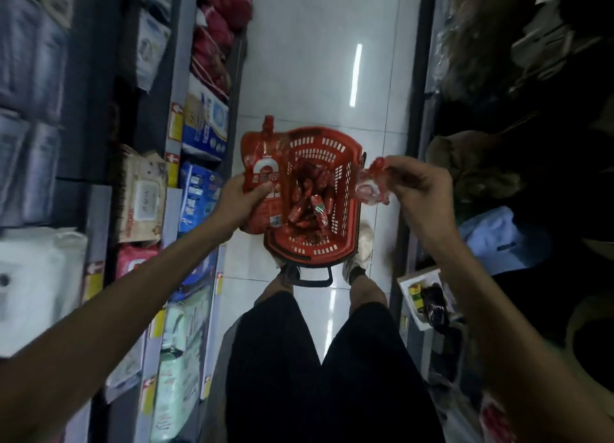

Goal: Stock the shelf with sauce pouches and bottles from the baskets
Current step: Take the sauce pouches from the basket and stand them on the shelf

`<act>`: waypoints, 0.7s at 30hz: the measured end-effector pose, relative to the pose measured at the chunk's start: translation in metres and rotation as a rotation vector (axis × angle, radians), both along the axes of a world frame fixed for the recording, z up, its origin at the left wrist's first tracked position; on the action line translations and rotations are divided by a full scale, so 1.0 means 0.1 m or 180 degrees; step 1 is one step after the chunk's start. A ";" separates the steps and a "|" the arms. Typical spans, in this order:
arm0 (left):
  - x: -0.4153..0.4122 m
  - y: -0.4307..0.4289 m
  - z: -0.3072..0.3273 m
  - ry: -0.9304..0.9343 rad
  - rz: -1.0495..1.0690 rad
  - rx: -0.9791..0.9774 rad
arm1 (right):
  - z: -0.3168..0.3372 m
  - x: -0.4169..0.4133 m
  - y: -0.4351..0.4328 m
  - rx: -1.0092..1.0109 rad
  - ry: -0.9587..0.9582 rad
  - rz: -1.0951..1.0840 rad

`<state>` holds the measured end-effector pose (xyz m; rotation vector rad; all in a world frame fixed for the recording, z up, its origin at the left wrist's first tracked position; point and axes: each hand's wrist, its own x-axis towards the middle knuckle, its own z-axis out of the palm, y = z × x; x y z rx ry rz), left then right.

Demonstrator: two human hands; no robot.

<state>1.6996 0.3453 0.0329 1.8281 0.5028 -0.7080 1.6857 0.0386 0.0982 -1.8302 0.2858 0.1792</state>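
Print on the pouch (262, 177) and shelf packs (141, 203) is unreadably blurred.

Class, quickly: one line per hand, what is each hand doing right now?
Left hand: grips a large red spouted pouch.
Right hand: pinches a smaller red pouch, blurred.

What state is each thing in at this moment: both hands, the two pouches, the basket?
left hand: grips the large red pouch by its lower half.
large red pouch: held over the basket's left rim, spout pointing away from the person.
right hand: pinches the small red pouch.
small red pouch: held beside the basket's right rim, blurred.
red basket: on the floor, holding red sauce packs.
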 end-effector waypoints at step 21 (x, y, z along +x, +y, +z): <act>-0.91 -1.14 2.67 -0.0472 0.0342 -0.2099 | 2.38 0.18 -0.17 0.2631 0.0458 0.0476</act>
